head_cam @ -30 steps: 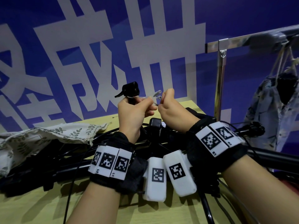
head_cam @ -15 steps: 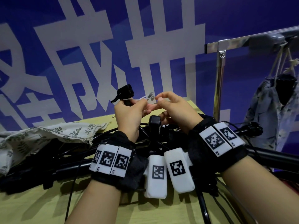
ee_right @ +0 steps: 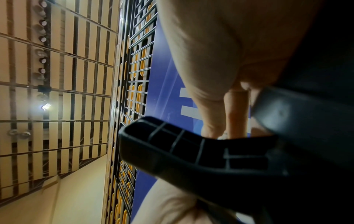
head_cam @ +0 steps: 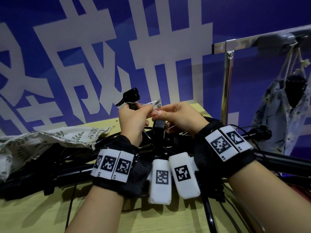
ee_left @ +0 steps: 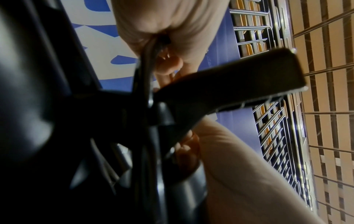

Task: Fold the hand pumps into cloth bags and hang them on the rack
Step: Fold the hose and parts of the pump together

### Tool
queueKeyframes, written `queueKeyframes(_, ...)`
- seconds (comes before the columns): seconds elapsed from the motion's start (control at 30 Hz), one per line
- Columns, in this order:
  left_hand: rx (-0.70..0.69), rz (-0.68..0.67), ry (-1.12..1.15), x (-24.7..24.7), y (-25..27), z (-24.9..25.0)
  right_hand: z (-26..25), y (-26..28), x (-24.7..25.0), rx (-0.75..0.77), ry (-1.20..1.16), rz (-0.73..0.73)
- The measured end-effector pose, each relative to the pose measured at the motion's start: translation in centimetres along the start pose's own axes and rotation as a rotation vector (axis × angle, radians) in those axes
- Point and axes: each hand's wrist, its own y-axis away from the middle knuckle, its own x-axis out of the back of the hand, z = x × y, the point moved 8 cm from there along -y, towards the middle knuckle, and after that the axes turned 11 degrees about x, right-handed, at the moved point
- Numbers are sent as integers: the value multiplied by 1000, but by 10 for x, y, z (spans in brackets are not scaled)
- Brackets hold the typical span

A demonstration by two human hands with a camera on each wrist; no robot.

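Note:
My left hand (head_cam: 146, 111) grips the black hose just under its nozzle head (head_cam: 132, 96), held up above the table. My right hand (head_cam: 159, 113) pinches the small white adapter pieces (head_cam: 157, 104) tied to that hose. Below both hands a black pump handle (head_cam: 159, 126) stands up from the pile of black hand pumps (head_cam: 50, 165). A leaf-print cloth bag (head_cam: 50, 138) lies flat at the left. In the left wrist view the fingers (ee_left: 172, 30) close on the hose (ee_left: 147, 60) behind the handle (ee_left: 229, 84). The right wrist view shows the handle (ee_right: 191, 151) below my fingers (ee_right: 235, 113).
A metal rack (head_cam: 227, 81) stands at the right, with a filled patterned bag (head_cam: 282, 115) hanging from its rail by cords. More pump tubes and hoses (head_cam: 277, 165) stretch across the wooden table (head_cam: 42, 216). A blue wall with white characters is close behind.
Both hands have sunk a little and shifted left with the nozzle. My right hand has gone from a closed fist beside the white pieces to a fingertip pinch on them.

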Motion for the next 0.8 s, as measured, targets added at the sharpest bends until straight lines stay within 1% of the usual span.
queueKeyframes(0.17,7,-40,-86,-5,4,0,2,0,0,-7,35,2)
queueKeyframes(0.33,57,-88,-32,-11,4,-4,8,-4,7,-47,36,56)
queueKeyframes(0.53,5,-80,-33,-10,7,0,5,-1,5,-54,53,31)
queueKeyframes(0.67,35,-84,7,-10,8,-1,4,2,10,-138,-9,43)
queueKeyframes(0.8,47,-77,34,-9,7,0,-3,10,19,-200,32,4)
